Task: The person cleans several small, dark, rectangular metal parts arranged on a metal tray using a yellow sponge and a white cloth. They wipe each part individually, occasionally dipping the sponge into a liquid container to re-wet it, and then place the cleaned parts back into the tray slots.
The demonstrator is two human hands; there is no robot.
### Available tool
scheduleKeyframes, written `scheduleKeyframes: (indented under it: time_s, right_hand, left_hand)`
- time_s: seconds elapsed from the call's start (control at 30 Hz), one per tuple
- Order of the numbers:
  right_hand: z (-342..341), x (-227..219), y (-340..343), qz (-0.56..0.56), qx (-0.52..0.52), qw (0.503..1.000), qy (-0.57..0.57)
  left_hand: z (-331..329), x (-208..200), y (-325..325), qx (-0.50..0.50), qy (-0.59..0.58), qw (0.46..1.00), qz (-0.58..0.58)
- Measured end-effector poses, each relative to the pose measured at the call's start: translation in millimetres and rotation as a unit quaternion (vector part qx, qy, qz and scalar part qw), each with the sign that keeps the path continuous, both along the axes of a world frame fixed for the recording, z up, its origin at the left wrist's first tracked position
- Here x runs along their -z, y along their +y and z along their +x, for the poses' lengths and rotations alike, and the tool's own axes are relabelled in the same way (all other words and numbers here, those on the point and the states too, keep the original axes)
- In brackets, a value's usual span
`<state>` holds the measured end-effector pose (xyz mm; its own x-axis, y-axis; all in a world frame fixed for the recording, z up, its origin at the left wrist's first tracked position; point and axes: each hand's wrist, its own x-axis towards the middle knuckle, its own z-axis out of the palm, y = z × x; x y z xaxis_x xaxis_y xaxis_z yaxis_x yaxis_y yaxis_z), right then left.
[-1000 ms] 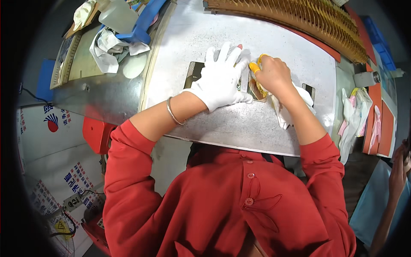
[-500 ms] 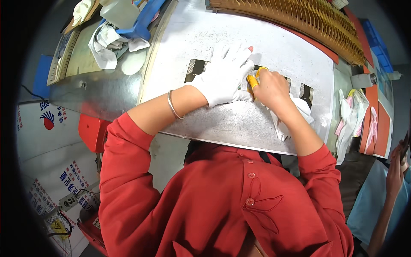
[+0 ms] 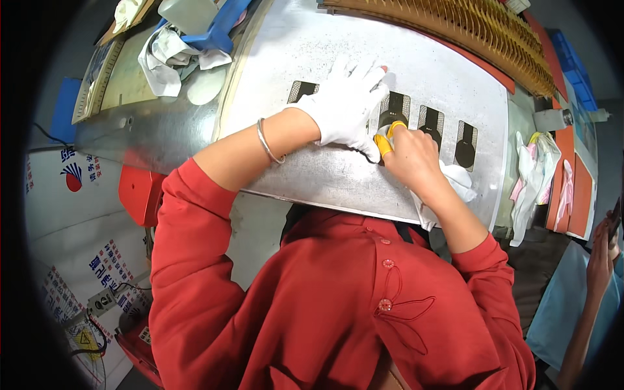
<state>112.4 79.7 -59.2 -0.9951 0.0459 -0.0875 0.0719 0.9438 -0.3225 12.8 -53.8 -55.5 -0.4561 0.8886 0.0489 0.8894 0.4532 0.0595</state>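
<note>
My left hand, in a white glove with one fingertip bare, lies flat with fingers spread on a pale metal plate. It partly covers a dark mesh-patterned piece. My right hand wears yellow finger covers and is closed on a white cloth, which trails out below the palm. Its fingertips press down at the lower end of a dark piece with a round end. Two similar pieces, a middle one and a right one, lie to the right.
A long brown rack with many slots stands along the far edge. At the far left are a blue tray and white rags. On the right are a white bottle and hanging cloths. Another person's arm shows at far right.
My right hand has drawn slightly toward me with the cloth, uncovering more of the dark pieces. My left hand stays spread on the plate, barely shifted.
</note>
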Motion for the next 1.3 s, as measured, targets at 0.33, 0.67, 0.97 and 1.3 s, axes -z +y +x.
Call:
scheduleKeyframes:
  time_s: [0.33,0.67,0.97,1.3]
  right_hand:
    - [32.8,-5.7,-5.8,-0.035,-0.042,0.998,-0.033]
    - [-71.7,-21.1,-12.1,-0.038,-0.02,0.999,0.02]
    - [-99.7,3.2,-27.2,-0.021,-0.013,1.0,-0.009]
    - [-82.6,1.4,-33.6,-0.009,-0.022,1.0,-0.009]
  left_hand:
    - [-10.5,-3.1,-19.3,0.001,-0.028,0.999,0.02]
    - [-1.9,4.5,-68.2,-0.092,0.036,0.993,0.062]
    - [-2.8,16.0,-62.8,-0.141,0.02,0.988,0.057]
    - [-11.1,20.3,-63.1,-0.098,0.047,0.988,0.111]
